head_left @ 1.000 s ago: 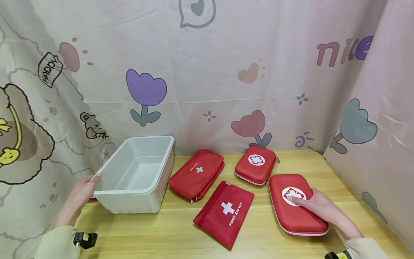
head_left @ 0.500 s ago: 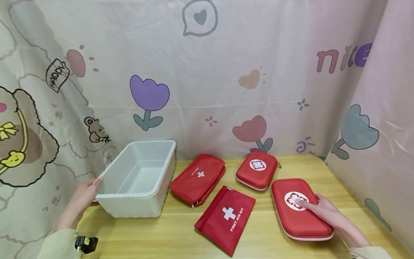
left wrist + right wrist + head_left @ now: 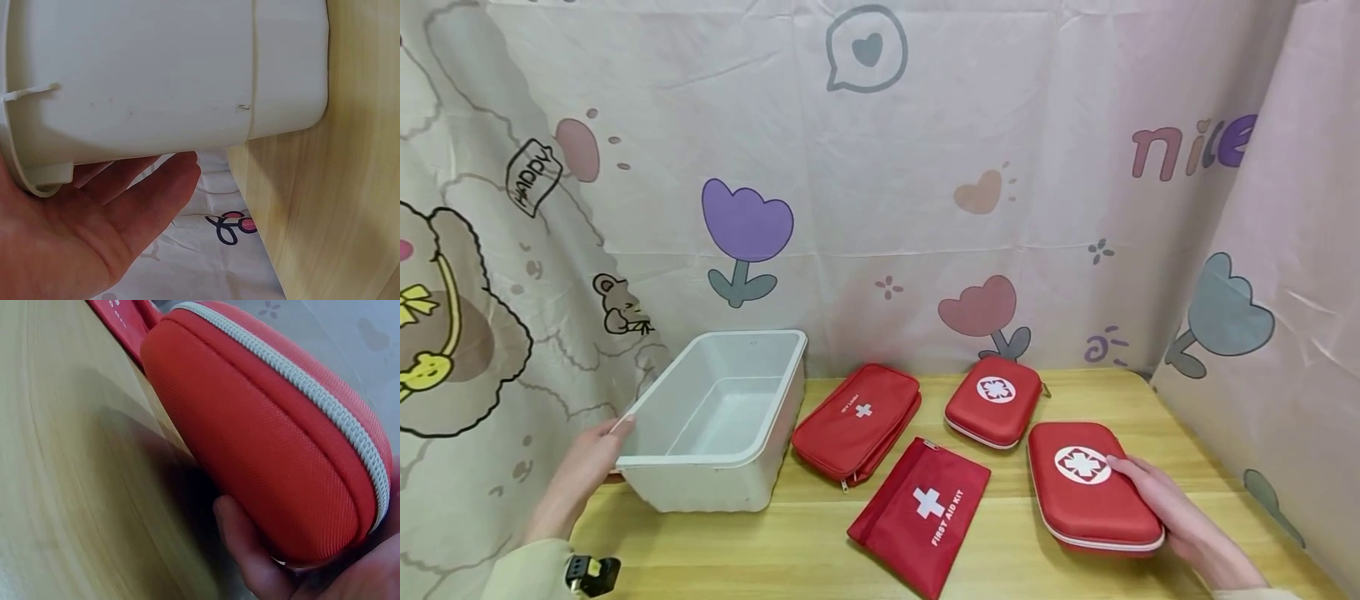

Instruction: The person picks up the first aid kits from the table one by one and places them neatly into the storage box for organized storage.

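In the head view my left hand (image 3: 582, 469) holds the left rim of a white plastic bin (image 3: 758, 483). Its thumb lies at the rim, and the left wrist view has the fingers against the bin's outer wall (image 3: 156, 75). My right hand (image 3: 1168, 510) grips a large red hard zip case (image 3: 1093, 508) by its right side, thumb on top beside the white cross emblem. From the right wrist view, a fingertip (image 3: 234, 525) shows under the case's zipped body (image 3: 250, 437), and a dark shadow lies below. The case's near end looks raised off the table.
Left of the held case lie a flat red first aid pouch (image 3: 921, 517), a red zip bag (image 3: 857, 421) beside the bin, and a smaller red hard case (image 3: 992, 400) behind. A printed curtain (image 3: 865, 167) borders the wooden table (image 3: 737, 558).
The right thumb has slid from the middle of the emblem to its right edge. The head view has shifted slightly. My left hand stays on the bin's rim.
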`<state>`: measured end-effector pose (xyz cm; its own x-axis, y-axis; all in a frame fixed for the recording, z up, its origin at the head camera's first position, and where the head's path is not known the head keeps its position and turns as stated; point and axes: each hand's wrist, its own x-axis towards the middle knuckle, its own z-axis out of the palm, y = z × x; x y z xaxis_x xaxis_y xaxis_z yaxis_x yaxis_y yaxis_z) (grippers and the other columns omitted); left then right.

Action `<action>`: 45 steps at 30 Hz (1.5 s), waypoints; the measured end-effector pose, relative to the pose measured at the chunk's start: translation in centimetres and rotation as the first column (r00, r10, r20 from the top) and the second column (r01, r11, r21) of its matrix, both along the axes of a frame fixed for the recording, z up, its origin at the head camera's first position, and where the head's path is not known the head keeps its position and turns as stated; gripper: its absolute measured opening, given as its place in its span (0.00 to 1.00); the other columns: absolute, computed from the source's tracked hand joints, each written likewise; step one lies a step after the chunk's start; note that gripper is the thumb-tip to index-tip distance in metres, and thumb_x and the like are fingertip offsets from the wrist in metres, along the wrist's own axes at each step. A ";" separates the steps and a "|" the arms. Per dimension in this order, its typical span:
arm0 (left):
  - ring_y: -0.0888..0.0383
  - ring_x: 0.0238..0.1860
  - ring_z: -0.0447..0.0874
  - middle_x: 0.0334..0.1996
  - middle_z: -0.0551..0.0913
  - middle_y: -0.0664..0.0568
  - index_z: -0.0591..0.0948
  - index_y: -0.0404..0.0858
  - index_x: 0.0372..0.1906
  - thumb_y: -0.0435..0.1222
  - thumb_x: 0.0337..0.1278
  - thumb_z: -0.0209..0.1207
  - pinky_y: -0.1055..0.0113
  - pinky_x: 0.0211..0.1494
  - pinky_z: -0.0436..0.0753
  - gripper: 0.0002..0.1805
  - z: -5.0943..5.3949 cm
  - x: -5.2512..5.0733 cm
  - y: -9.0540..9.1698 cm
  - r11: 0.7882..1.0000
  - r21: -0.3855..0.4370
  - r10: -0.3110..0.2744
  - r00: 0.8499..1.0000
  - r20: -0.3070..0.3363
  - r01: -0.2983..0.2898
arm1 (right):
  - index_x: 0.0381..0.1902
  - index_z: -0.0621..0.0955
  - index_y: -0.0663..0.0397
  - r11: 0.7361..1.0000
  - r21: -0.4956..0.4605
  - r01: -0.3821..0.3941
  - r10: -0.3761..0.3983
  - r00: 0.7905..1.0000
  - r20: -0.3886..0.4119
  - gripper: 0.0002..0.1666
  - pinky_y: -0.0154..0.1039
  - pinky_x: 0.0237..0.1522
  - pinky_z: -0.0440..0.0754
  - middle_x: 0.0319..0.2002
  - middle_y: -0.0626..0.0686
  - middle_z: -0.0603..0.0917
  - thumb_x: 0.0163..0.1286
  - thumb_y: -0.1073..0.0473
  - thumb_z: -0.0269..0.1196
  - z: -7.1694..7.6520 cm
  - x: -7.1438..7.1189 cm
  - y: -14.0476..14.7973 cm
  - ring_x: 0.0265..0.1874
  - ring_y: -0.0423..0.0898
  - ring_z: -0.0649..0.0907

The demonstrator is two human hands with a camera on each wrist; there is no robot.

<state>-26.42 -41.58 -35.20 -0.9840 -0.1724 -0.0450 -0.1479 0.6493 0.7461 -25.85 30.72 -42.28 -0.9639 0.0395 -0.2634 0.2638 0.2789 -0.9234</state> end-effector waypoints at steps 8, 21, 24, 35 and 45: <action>0.31 0.56 0.69 0.62 0.62 0.20 0.55 0.17 0.69 0.54 0.76 0.27 0.51 0.47 0.82 0.42 -0.3 0.2 0.1 1.000 -0.007 -0.009 0.999 -0.037 0.009 | 0.72 0.47 0.74 1.000 -0.022 0.020 -0.020 1.000 0.002 0.49 0.39 0.37 0.83 0.41 0.50 0.82 0.77 0.37 0.45 0.1 0.1 0.0 0.32 0.45 0.85; 0.29 0.59 0.66 0.63 0.59 0.20 0.53 0.17 0.70 0.54 0.76 0.27 0.52 0.46 0.82 0.42 -0.7 0.4 0.2 1.000 -0.002 -0.006 1.000 -0.029 0.006 | 0.74 0.45 0.72 0.996 -0.087 0.028 -0.030 0.999 -0.022 0.50 0.36 0.39 0.81 0.39 0.44 0.82 0.77 0.37 0.45 1.0 -0.5 -0.5 0.33 0.42 0.84; 0.29 0.58 0.67 0.63 0.60 0.20 0.54 0.17 0.69 0.54 0.76 0.27 0.51 0.47 0.81 0.41 -0.6 0.4 0.1 1.000 -0.007 -0.009 0.999 -0.031 0.008 | 0.74 0.43 0.71 0.994 -0.107 0.014 -0.018 0.999 -0.039 0.50 0.36 0.39 0.82 0.40 0.45 0.82 0.77 0.37 0.45 1.4 -0.6 -0.7 0.34 0.42 0.84; 0.30 0.58 0.69 0.64 0.59 0.20 0.51 0.17 0.70 0.55 0.76 0.27 0.49 0.48 0.82 0.43 -0.1 0.4 0.1 1.000 0.016 -0.025 0.999 -0.038 0.026 | 0.75 0.42 0.70 0.992 -0.125 -0.008 -0.003 0.996 -0.090 0.51 0.37 0.40 0.82 0.44 0.47 0.80 0.77 0.37 0.46 2.6 -1.3 -1.5 0.36 0.40 0.84; 0.39 0.51 0.77 0.59 0.68 0.21 0.56 0.16 0.68 0.51 0.78 0.27 0.54 0.44 0.83 0.39 -0.3 0.3 0.0 1.000 -0.009 -0.028 0.998 -0.062 0.028 | 0.75 0.42 0.69 0.984 -0.178 0.009 -0.028 0.994 -0.105 0.52 0.36 0.40 0.83 0.41 0.44 0.81 0.76 0.37 0.49 3.3 -2.1 -3.0 0.35 0.40 0.84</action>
